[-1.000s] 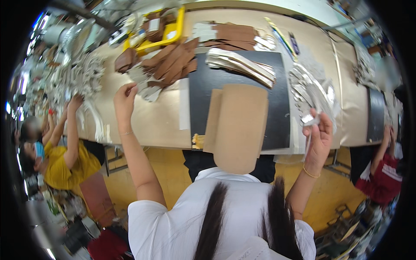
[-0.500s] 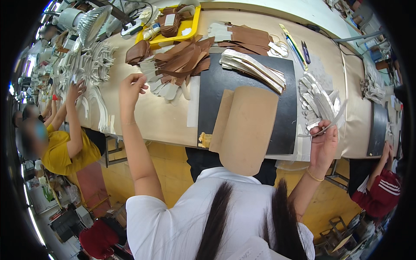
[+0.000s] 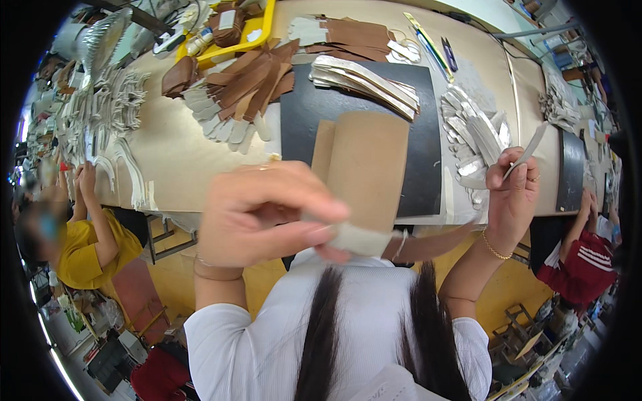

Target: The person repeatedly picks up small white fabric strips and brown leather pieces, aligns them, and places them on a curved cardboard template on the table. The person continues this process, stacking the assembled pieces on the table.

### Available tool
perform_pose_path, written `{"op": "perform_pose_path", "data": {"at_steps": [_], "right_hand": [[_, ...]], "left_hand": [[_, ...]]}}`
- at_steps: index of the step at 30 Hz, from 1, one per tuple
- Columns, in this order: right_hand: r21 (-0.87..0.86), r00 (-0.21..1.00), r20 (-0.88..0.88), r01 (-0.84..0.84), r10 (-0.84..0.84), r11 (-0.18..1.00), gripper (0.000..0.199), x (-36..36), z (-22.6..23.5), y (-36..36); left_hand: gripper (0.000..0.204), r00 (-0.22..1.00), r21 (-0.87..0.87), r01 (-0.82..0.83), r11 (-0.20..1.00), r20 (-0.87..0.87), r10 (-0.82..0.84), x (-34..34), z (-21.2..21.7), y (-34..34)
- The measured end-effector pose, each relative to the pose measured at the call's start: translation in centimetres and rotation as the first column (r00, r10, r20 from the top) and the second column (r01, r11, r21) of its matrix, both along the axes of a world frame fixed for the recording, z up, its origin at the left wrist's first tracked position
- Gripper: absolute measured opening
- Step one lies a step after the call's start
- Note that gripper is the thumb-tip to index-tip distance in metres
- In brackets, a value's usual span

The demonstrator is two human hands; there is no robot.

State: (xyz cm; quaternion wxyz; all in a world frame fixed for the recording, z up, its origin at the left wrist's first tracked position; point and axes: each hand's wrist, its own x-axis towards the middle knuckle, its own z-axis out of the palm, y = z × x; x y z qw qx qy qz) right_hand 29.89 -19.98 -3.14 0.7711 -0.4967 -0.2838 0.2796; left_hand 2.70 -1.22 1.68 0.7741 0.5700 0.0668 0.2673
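My left hand (image 3: 264, 217) is raised close to the camera, blurred, its fingers pinched on a pale grey strip piece (image 3: 358, 238). My right hand (image 3: 511, 197) is at the table's right front edge, holding a thin silver-grey strip (image 3: 531, 147) that sticks up past the fingers. Just beyond it lies a heap of similar silver strips (image 3: 471, 130). Between the hands a brown cardboard sheet (image 3: 364, 167) rests on a black mat (image 3: 428, 160).
Brown leather pieces (image 3: 247, 77) and a yellow tray (image 3: 257, 30) sit at the back left. Pale strips (image 3: 364, 80) are stacked at the mat's far edge. A person in a yellow shirt (image 3: 87, 247) works at left, another in red (image 3: 578, 267) at right.
My left hand has come back from the brown pieces at the far left toward the camera, now holding a pale piece. My right hand stays at the right edge with its strip.
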Motion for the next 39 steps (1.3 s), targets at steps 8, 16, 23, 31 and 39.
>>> {"op": "perform_pose_path", "data": {"at_steps": [8,16,23,31,39], "right_hand": [[-0.516,0.919,0.074,-0.298,0.388,0.803,0.014,-3.1,3.8,0.3],[-0.722,0.753,-0.202,-0.547,0.626,0.425,0.021,-7.0,1.8,4.9],[-0.764,0.753,-0.141,-0.496,0.643,0.413,0.022,-7.6,1.3,5.4],[-0.796,0.756,-0.105,-0.453,0.647,0.401,0.022,-7.8,1.6,5.8],[-0.803,0.773,-0.075,-0.421,0.630,0.421,0.021,-8.3,1.7,5.7]], "left_hand": [[0.021,0.830,-0.445,-0.070,0.893,-0.523,-0.195,-0.3,-6.6,-1.6],[0.043,0.871,-0.470,-0.088,0.878,-0.464,-0.160,-0.4,-7.0,-1.9],[0.045,0.871,-0.456,-0.087,0.886,-0.467,-0.155,-0.6,-7.1,-2.0],[0.022,0.854,-0.465,-0.115,0.878,-0.498,-0.151,-0.6,-6.8,-2.1],[0.023,0.867,-0.462,-0.127,0.877,-0.482,-0.129,-0.8,-6.9,-2.2]]}}
